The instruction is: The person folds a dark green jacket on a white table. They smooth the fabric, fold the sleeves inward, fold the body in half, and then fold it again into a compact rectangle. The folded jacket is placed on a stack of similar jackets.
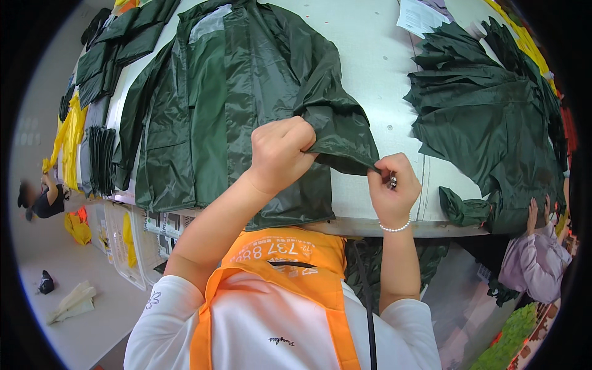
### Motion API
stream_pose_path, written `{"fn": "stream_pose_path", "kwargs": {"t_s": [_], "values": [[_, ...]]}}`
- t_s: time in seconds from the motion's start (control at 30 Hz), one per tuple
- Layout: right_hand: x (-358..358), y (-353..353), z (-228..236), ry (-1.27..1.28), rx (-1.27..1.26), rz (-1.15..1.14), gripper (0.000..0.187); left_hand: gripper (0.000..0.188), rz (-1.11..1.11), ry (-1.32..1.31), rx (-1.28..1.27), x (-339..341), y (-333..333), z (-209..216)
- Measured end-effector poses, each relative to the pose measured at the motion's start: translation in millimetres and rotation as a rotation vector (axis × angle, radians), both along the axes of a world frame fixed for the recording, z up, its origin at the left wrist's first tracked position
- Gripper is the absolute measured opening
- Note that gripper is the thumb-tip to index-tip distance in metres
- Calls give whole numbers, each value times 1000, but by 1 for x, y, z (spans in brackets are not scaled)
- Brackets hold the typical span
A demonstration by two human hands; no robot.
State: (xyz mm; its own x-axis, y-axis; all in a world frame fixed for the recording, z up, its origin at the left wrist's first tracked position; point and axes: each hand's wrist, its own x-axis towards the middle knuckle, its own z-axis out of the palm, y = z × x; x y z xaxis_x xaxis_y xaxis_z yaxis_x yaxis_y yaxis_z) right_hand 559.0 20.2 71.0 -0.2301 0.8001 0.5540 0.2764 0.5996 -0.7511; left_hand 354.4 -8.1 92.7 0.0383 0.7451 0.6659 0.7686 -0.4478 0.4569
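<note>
A dark green rain jacket [246,117] lies spread on the white table in front of me, its collar toward the far edge. My left hand [280,148] is closed in a fist on its right-hand sleeve [339,145]. At that sleeve's cuff, my right hand [394,188] pinches the edge, and the cloth is drawn out between both hands. Something small, dark and shiny like metal [392,180] shows within the curled fingers of my right hand; most of it is hidden.
Stacked dark green garments [487,111] cover the table's right side; folded dark pieces [123,46] lie at far left. Yellow cloth [74,145] hangs beyond the left edge. A clear plastic bin [132,246] stands below. One person [536,253] works at right, another [46,197] at far left.
</note>
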Motion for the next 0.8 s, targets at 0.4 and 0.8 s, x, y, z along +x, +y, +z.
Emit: {"fn": "stream_pose_path", "kwargs": {"t_s": [0.4, 0.8], "values": [[9, -7, 5, 154, -589, 371, 20, 28, -136, 80, 194, 2, -1, -3], [-6, 8, 27, -133, -530, 405, 15, 28, -204, 181, 194, -1, -4, -1]]}}
